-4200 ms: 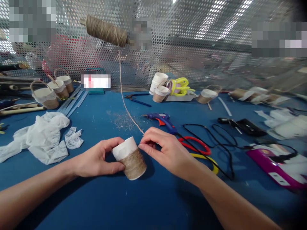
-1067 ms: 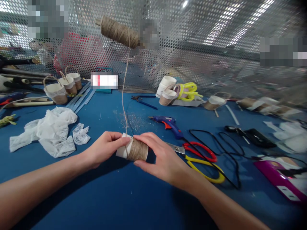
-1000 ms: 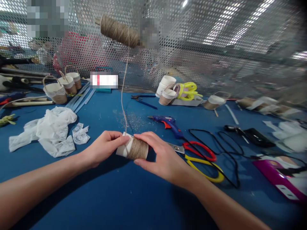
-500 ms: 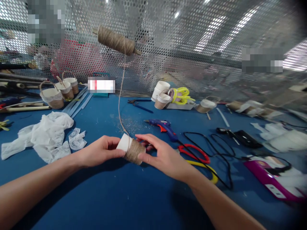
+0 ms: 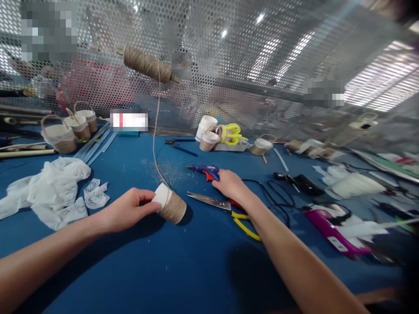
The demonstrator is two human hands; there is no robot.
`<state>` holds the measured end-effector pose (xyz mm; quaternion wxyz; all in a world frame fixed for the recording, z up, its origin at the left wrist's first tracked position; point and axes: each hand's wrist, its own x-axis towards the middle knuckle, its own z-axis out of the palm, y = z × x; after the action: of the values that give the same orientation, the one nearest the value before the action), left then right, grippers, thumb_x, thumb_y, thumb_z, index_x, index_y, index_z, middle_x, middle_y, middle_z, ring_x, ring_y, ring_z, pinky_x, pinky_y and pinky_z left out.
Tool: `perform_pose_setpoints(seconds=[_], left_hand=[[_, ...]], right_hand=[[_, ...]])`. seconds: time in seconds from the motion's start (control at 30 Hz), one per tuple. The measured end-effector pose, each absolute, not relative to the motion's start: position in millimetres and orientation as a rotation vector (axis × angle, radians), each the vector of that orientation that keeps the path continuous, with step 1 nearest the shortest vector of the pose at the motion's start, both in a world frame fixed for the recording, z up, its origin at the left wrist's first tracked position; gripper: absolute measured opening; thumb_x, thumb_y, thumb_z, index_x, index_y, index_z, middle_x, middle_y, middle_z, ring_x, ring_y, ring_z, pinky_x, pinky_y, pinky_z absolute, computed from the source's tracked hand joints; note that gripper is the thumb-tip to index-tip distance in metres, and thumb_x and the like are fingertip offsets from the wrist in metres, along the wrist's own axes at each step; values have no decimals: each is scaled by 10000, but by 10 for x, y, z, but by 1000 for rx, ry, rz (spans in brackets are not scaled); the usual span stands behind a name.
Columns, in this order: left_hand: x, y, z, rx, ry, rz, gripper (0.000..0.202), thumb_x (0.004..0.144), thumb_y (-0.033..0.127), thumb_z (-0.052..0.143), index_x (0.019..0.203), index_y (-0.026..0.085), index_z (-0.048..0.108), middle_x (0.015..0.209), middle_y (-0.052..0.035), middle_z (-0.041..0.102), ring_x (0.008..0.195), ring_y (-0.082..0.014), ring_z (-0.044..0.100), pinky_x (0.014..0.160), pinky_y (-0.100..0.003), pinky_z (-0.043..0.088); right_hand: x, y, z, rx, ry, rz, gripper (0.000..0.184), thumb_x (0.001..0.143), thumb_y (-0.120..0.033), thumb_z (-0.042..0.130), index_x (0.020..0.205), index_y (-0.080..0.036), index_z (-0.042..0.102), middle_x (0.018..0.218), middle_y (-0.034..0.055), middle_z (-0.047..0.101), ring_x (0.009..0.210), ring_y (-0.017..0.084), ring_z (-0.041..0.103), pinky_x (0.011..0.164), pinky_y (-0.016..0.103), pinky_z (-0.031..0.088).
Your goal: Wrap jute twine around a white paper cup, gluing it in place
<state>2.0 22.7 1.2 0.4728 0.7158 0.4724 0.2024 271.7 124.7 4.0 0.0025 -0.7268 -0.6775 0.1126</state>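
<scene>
My left hand [image 5: 129,210] pinches the white rim end of a paper cup [image 5: 173,206], which lies tilted just over the blue table. Brown twine is wound round much of the cup's wall. From it a strand [image 5: 155,146] runs up to a twine spool [image 5: 144,63] at the mesh. My right hand [image 5: 229,186] is closed round the handle of a blue glue gun [image 5: 203,168], whose nozzle points left; the handle is mostly hidden by the fingers. Beneath my right wrist lie scissors [image 5: 212,201] with red and yellow handles, partly covered by the forearm.
White lace [image 5: 54,187] is heaped at left, near finished baskets [image 5: 62,138] and clear glue sticks [image 5: 98,141]. Pliers [image 5: 181,147] and stacked cups [image 5: 207,126] stand behind. A black cord [image 5: 271,192] and a purple power strip [image 5: 337,231] lie at right.
My right hand has left the wrapped cup and moved right and away onto the glue gun. My left hand still holds the cup. The view has shifted, and the scissor blades now show.
</scene>
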Motion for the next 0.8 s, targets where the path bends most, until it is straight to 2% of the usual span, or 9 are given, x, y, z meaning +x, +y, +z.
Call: perform_pose_setpoints(seconds=[0.17, 0.23, 0.27, 0.33, 0.4, 0.47, 0.53, 0.67, 0.8], left_hand=[[22, 230, 6, 1742, 1170, 514, 320, 801, 355, 419, 832, 108, 621, 754, -15, 596, 693, -150, 497, 640, -237, 374], [24, 234, -11, 1722, 1157, 525, 312, 802, 353, 418, 829, 110, 612, 748, -15, 588, 683, -146, 490, 636, -239, 374], [24, 235, -21, 1708, 1146, 532, 307, 804, 349, 417, 835, 110, 607, 750, -16, 584, 681, -145, 487, 637, -241, 375], [25, 231, -38, 1675, 1130, 545, 302, 808, 351, 415, 842, 111, 595, 743, -16, 576, 670, -143, 480, 631, -245, 375], [24, 221, -38, 1642, 1132, 554, 295, 810, 361, 420, 842, 121, 588, 731, -11, 572, 660, -143, 478, 619, -246, 376], [23, 210, -16, 1618, 1141, 562, 293, 811, 378, 428, 831, 134, 590, 721, -8, 581, 657, -148, 486, 612, -248, 380], [22, 205, 18, 1619, 1138, 579, 290, 812, 384, 437, 826, 145, 601, 737, -10, 604, 676, -157, 504, 628, -253, 391], [16, 227, 46, 1651, 1147, 605, 272, 819, 371, 451, 840, 157, 617, 803, -15, 638, 736, -166, 537, 668, -248, 408], [12, 248, 13, 1621, 1158, 604, 273, 832, 358, 442, 886, 155, 616, 850, -26, 650, 771, -168, 554, 695, -252, 419]], right_hand=[[2693, 1035, 213, -2154, -1927, 344, 392, 795, -240, 560, 1143, -84, 471, 971, 125, 631, 774, 200, 625, 721, 351, 495], [2689, 899, 340, -2027, -1888, 390, 423, 810, -272, 523, 1194, -133, 415, 1014, 98, 626, 711, 154, 632, 693, 300, 505], [2679, 825, 400, -1941, -1867, 441, 388, 817, -309, 507, 1167, -157, 433, 992, 76, 630, 700, 137, 630, 666, 271, 508], [2635, 676, 493, -1643, -1758, 847, 261, 761, -368, 563, 917, -159, 558, 793, 49, 644, 631, 144, 618, 577, 256, 502], [2562, 535, 542, -1513, -1783, 1064, 229, 735, -391, 581, 706, -164, 575, 654, 30, 620, 587, 139, 599, 541, 246, 488], [2485, 410, 546, -1412, -1884, 1112, 209, 748, -364, 568, 704, -161, 588, 638, 25, 621, 576, 126, 594, 556, 241, 491], [2434, 307, 517, -1372, -1932, 1161, 202, 768, -349, 548, 797, -156, 597, 588, 1, 598, 475, 104, 552, 462, 224, 470], [2442, 179, 425, -1428, -2053, 1070, 205, 781, -352, 535, 678, -183, 590, 418, -53, 490, 356, 83, 463, 364, 198, 409], [2468, 144, 373, -1322, -2249, 804, 254, 770, -327, 538, 548, -205, 534, 409, -54, 479, 344, 81, 446, 366, 210, 384]])
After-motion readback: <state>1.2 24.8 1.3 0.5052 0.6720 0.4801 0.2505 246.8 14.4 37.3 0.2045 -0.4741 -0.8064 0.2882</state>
